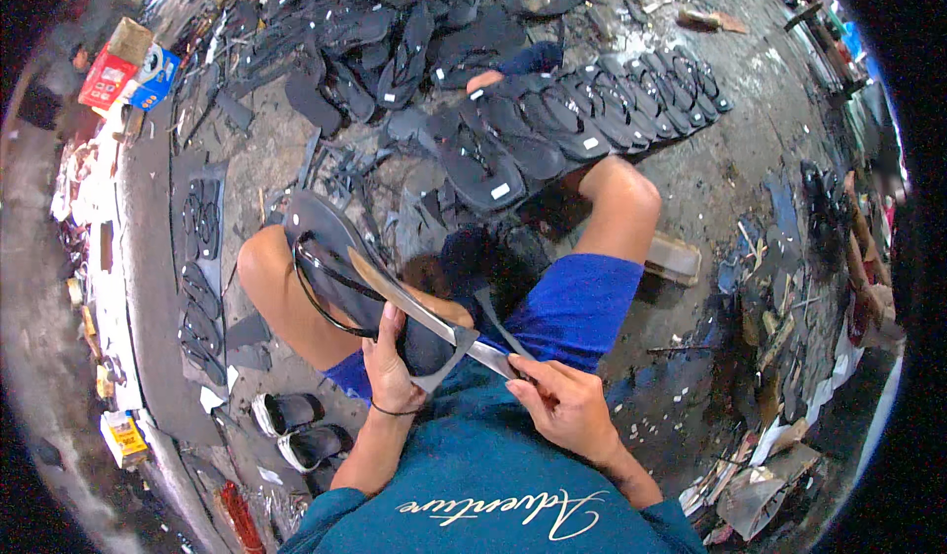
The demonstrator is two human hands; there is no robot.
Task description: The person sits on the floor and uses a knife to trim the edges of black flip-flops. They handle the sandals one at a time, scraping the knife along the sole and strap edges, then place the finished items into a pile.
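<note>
A black flip-flop (318,217) with a glossy strap is tilted above my lap, its toe end away from me. My left hand (391,365) grips it near the heel, the thumb along the edge. In my right hand (570,408) is a long knife (489,353); its shiny blade lies along the right edge of the sole. A thin grey rubber strip (450,361) curls around the blade by the heel, and I cannot tell where it joins the sole. The knife handle is mostly hidden by my right fingers.
Beyond my knees stands a slanting row of black flip-flops (552,120). A heap of flip-flops and rubber scraps (395,46) covers the far floor. More flip-flops (202,297) lie at left, near a pair of shoes (286,414). A pale block (674,260) sits beside my right knee.
</note>
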